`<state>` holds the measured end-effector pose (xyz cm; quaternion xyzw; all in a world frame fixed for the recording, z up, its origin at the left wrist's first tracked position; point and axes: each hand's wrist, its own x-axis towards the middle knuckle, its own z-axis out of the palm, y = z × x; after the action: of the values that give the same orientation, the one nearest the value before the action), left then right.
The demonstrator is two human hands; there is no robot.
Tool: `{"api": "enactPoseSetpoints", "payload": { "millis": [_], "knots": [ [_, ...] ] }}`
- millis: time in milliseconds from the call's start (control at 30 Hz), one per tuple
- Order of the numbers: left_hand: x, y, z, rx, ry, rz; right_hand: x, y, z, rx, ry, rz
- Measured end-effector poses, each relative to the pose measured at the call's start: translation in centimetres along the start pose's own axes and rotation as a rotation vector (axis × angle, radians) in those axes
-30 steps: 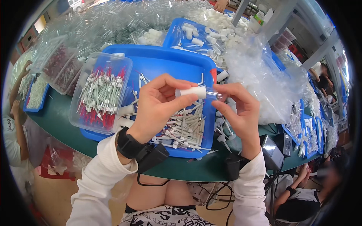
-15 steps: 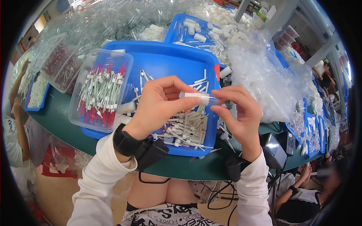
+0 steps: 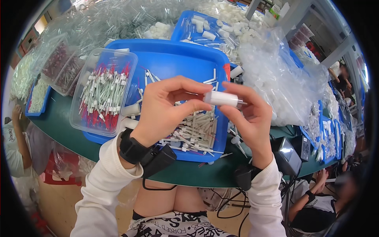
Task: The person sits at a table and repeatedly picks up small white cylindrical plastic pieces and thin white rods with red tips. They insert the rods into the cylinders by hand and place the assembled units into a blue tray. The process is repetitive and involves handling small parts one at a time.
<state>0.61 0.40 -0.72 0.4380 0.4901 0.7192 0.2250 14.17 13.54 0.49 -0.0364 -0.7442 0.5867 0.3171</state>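
A short white cylinder (image 3: 223, 98) with clear ends lies nearly level between my two hands, above a blue tray (image 3: 166, 49). Thumb and fingers of my left hand (image 3: 164, 108) pinch its left end. On its right end, my right hand (image 3: 252, 120) grips with the thumb below and a blurred forefinger above. A thin pale tip pokes out at that end. Under the hands, the tray holds a pile of thin white tubes (image 3: 193, 136), some with red wires. A clear plastic box (image 3: 75, 114) of white tubes with red wires rests over the tray's left side.
A big clear bag (image 3: 272, 83) of white pieces stands right of the tray. Behind lie a heap of clear plastic tubes (image 3: 106, 23) and a smaller blue tray (image 3: 181, 33) with white cylinders. A black device (image 3: 288, 158) with cables sits at the table's right front. Other people sit on both sides.
The white cylinder has shifted right and now spans the gap between my hands. The clear sleeve seen at its right end earlier no longer sticks out there; a thin tip shows instead.
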Motion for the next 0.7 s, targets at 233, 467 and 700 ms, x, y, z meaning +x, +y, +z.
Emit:
{"api": "enactPoseSetpoints", "payload": {
  "millis": [233, 467, 700],
  "knots": [
    [-0.2, -0.4, -0.2, 0.125, 0.007, 0.126, -0.7, 0.5, 0.4, 0.066, -0.002, 0.091],
    [-0.3, -0.4, -0.3, 0.197, -0.016, 0.172, -1.0, 0.3, 0.9, -0.062, 0.068, 0.006],
    [0.2, 0.5, 0.4, -0.040, 0.028, -0.004, -0.3, 0.9, 0.6, -0.151, 0.034, -0.271]
  ]
}}
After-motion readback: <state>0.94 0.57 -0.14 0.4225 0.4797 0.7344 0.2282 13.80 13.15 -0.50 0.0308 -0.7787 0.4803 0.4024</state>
